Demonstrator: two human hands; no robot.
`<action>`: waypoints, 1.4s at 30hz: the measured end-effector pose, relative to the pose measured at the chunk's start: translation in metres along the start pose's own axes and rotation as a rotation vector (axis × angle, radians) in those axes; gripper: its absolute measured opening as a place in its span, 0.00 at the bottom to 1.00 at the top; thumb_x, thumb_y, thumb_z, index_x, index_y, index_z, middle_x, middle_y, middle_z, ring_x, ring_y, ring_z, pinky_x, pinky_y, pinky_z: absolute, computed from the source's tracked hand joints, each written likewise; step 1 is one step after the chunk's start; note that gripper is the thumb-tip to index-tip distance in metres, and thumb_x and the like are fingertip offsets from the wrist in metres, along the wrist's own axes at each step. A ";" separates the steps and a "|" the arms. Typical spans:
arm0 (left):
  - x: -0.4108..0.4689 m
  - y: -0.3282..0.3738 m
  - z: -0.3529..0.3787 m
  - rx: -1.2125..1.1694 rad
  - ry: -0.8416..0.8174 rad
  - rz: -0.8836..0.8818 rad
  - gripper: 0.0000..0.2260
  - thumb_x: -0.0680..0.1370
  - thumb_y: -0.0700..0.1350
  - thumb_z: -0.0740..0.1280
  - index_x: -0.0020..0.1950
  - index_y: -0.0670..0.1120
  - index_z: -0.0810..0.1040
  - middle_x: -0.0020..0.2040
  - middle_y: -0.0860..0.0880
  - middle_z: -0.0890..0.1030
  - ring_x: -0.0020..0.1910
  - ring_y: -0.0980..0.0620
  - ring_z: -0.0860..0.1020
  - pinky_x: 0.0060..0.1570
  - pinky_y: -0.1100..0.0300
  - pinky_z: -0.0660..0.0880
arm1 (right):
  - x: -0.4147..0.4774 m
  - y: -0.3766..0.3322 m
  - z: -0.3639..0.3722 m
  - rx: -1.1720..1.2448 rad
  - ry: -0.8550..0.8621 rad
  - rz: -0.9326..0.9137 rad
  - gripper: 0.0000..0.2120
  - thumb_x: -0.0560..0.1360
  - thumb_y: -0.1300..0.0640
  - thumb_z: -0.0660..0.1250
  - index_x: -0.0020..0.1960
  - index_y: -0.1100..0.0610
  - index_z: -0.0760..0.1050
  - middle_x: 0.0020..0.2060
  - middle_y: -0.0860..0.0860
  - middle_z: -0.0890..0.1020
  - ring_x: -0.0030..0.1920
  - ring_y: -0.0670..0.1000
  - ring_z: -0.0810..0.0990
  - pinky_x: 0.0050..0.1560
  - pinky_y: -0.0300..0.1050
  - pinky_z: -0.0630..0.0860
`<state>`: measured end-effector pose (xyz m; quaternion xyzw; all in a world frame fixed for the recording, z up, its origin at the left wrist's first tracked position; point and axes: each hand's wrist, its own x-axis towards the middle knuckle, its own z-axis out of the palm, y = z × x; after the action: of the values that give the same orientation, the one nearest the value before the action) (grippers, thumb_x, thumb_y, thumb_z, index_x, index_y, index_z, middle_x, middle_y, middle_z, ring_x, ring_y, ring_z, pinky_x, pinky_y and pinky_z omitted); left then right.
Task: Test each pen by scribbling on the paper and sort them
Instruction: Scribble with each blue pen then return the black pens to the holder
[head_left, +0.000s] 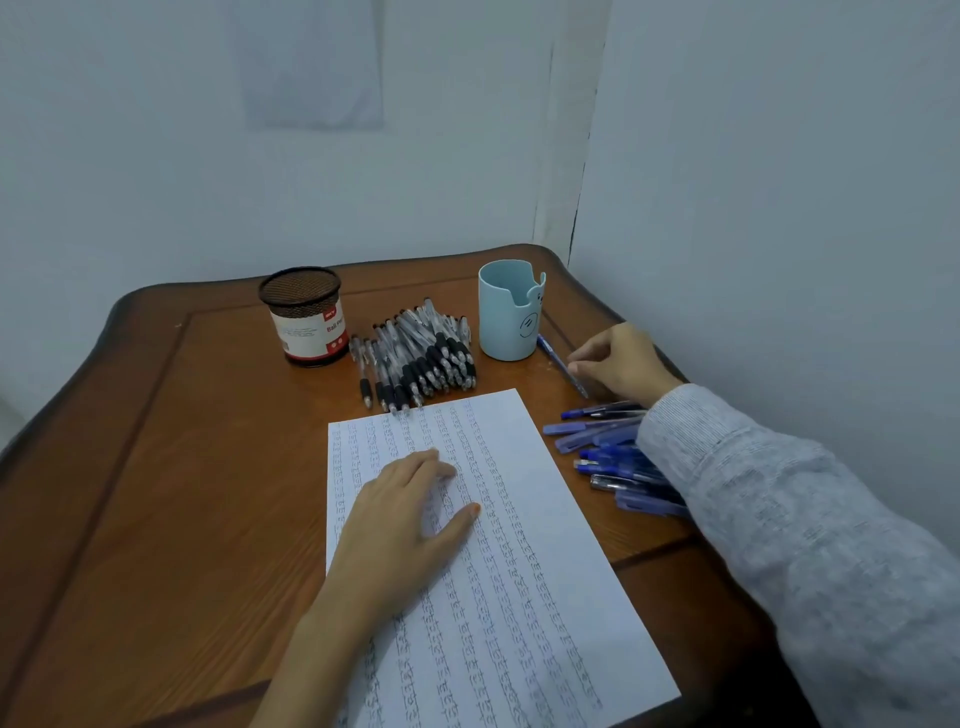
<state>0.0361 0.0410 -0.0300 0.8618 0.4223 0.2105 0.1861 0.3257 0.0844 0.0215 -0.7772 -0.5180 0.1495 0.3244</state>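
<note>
Lift slim blue pen (557, 359) pinched by right hand (621, 364) beside pale-blue plastic cup (506, 312), keeping left hand (405, 519) flat on printed white paper (524, 597)

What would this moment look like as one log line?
left hand: pressing paper | right hand: pinching blue pen beside light-blue cup

White paper (545, 493) is showing grey scribble rows; table (182, 493) is showing brown wood grain. Clear pens (421, 358) are showing black grips, other pens (613, 457) blue. Cup (506, 317) is looking pale blue.

Bare table (156, 493) left of paper (519, 519)
</note>
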 end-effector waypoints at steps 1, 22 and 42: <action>0.000 0.000 0.000 0.005 -0.001 0.003 0.31 0.70 0.70 0.50 0.66 0.55 0.71 0.71 0.59 0.67 0.70 0.59 0.63 0.67 0.62 0.58 | -0.004 0.001 -0.006 0.005 -0.006 -0.028 0.08 0.74 0.60 0.71 0.52 0.60 0.83 0.49 0.54 0.83 0.44 0.48 0.77 0.54 0.46 0.76; -0.003 0.003 0.001 0.006 0.146 0.129 0.14 0.77 0.56 0.61 0.50 0.48 0.80 0.51 0.55 0.79 0.51 0.54 0.76 0.54 0.54 0.74 | -0.075 -0.062 -0.025 0.146 0.024 -0.529 0.08 0.80 0.53 0.61 0.57 0.53 0.73 0.41 0.43 0.75 0.40 0.44 0.74 0.38 0.28 0.70; -0.034 0.035 -0.011 0.204 -0.058 0.047 0.13 0.80 0.52 0.60 0.59 0.46 0.75 0.58 0.49 0.78 0.53 0.50 0.76 0.52 0.58 0.72 | -0.188 -0.070 -0.013 0.138 -0.108 -0.576 0.09 0.73 0.52 0.72 0.44 0.59 0.83 0.37 0.46 0.79 0.34 0.45 0.75 0.32 0.31 0.71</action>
<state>0.0338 -0.0047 -0.0104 0.8916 0.4158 0.1456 0.1045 0.2053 -0.0721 0.0577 -0.5653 -0.7223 0.1274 0.3775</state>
